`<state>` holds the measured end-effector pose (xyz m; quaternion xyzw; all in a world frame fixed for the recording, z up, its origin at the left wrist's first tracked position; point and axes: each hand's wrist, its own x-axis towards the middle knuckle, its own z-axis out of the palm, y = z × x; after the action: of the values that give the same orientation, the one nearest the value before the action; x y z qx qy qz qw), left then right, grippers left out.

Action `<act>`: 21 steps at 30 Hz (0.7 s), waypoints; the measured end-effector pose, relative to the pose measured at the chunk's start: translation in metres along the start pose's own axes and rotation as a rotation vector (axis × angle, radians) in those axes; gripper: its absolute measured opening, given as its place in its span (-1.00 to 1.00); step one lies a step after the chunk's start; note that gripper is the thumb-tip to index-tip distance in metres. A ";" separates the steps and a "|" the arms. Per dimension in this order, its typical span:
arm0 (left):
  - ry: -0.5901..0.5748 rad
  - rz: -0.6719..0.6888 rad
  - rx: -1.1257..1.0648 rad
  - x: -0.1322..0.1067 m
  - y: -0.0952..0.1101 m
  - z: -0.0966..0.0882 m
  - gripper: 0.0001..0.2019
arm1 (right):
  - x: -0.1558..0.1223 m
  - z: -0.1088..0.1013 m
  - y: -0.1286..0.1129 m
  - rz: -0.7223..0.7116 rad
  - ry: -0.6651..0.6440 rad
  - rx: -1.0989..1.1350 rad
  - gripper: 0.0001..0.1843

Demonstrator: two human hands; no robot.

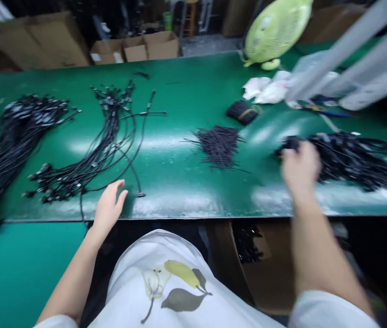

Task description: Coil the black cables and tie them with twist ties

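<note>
mostly relaxed, the left hand (109, 209) rests open, fingers (120, 196) released beside a thin black cable (132, 168) on the glossy green worktop (176, 91); the blurred right hand (299, 168) curls at a tangled black cable heap (353, 159), its grip unclear.

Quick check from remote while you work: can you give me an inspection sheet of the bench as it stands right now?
Surface: glossy green bench mat, with a lower teal surface at front left.
Job's things: loose black cable pile, spread black cable bunch, thick black cable bundle.
Clutter: short black wire bunch, banded black bundle, white bags.
Grippers: left hand open on the mat, beside a cable end plug; right hand blurred at the pile's near end, grip unclear.
Cables: one black strand droops over the front edge.
Surroundings: cardboard boxes, pale green fan, black cables in a box below the bench.
</note>
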<state>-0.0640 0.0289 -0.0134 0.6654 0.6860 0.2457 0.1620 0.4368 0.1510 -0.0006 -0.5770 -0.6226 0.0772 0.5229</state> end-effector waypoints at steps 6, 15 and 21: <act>0.124 -0.091 0.462 -0.018 -0.076 -0.037 -0.64 | 0.046 -0.018 0.071 -0.234 0.152 -0.226 -0.45; 0.039 -0.055 0.314 -0.012 -0.071 -0.027 -0.74 | -0.040 0.132 -0.096 -0.242 -0.652 -0.068 -0.73; -0.080 0.110 -0.039 0.028 -0.020 0.015 -0.66 | -0.073 0.285 -0.200 -0.491 -0.940 -0.006 -0.49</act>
<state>-0.0739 0.0586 -0.0335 0.7081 0.6365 0.2406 0.1887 0.0829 0.1728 -0.0271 -0.3188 -0.9069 0.2011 0.1883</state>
